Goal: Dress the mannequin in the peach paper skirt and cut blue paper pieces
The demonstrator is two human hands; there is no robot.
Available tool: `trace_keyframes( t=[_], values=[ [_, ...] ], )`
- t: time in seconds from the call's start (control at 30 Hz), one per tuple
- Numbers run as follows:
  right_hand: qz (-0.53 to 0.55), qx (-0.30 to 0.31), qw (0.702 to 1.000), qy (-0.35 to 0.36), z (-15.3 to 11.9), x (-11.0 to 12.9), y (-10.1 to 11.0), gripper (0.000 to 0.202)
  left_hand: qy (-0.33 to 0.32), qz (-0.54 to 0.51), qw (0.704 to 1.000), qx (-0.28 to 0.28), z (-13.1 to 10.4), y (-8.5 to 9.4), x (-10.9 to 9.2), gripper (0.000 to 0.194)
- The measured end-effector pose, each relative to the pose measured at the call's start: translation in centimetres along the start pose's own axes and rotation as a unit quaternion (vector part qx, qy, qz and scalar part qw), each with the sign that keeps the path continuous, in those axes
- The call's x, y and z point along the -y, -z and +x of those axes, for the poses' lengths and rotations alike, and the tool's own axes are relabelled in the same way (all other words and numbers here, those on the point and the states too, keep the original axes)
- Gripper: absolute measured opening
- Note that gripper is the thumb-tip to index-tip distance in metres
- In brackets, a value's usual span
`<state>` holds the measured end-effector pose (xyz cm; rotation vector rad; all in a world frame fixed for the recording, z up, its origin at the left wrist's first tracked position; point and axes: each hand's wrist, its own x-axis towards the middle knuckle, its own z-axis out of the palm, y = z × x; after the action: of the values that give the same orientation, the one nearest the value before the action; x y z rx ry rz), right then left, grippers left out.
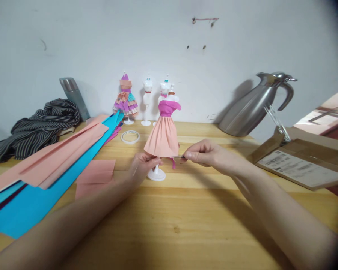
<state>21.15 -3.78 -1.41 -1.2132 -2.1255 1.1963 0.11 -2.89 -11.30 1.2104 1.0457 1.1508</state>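
A small white mannequin (pixel 157 174) wears a paper dress with a magenta top (pixel 169 107) and a pleated peach skirt (pixel 163 138). My left hand (pixel 143 167) is closed at the skirt's lower left edge, thumb and fingers pinching the hem beside the stand's pole. From the right, my right hand (pixel 204 153) grips a slim metal tool (pixel 177 156), whose thin tip lies along the hem; its exact kind is too small to tell. A magenta strip (pixel 173 163) hangs below the skirt.
Peach and blue paper sheets (pixel 53 202) lie left, near cut peach pieces (pixel 97 172) and a tape roll (pixel 130 137). A ruffled-dress mannequin (pixel 125 97) stands behind. Striped cloth (pixel 47 123) and a flask (pixel 74 97) are left; a steel jug (pixel 250 105) and cardboard box (pixel 304 157) right.
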Motion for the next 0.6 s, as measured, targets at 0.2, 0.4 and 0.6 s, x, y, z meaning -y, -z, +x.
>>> trace_keyframes(
  t=[0.2,0.4,0.6],
  values=[
    [0.012,0.004,1.000,-0.003,-0.09,-0.01,0.06,0.049,0.008,-0.004,1.000,-0.005,-0.07,-0.03,-0.39,0.016],
    [0.033,0.020,0.999,0.006,-0.06,-0.57,0.25,0.050,0.000,-0.014,1.000,-0.002,-0.13,-0.12,-0.35,0.017],
    [0.048,0.025,0.999,0.002,-0.01,-0.75,0.25,0.052,-0.014,-0.016,1.000,0.006,0.06,0.06,0.20,0.022]
  ],
)
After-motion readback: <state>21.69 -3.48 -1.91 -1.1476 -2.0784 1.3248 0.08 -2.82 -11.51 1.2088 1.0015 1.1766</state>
